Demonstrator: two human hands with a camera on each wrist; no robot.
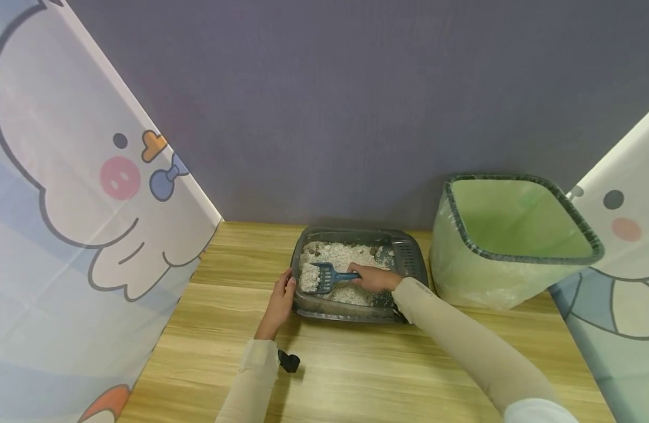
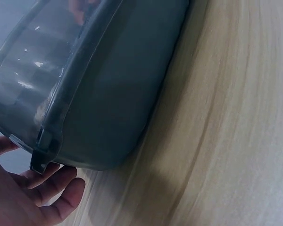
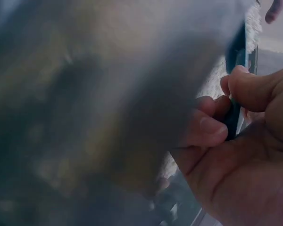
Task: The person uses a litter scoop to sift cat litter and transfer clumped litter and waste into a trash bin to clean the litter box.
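A dark grey litter box [image 1: 337, 311] filled with pale litter [image 1: 351, 252] sits on the wooden surface. My right hand [image 1: 376, 278] grips the handle of a blue slotted litter scoop [image 1: 327, 278], whose head lies at the left part of the box with litter on and around it. In the right wrist view, fingers and thumb wrap the scoop's handle [image 3: 233, 120]; a blurred box wall blocks much of that view. At the box's left end, my left hand [image 1: 279, 302] holds the rim. The left wrist view shows curled fingers [image 2: 61, 188] beneath the rim's corner.
A bin [image 1: 515, 270] lined with a pale translucent bag and dark-banded at its rim stands right of the litter box. A grey wall [image 1: 314, 117] rises behind. Cartoon-printed panels [image 1: 54, 147] flank both sides. The wooden surface [image 1: 367, 370] extends in front.
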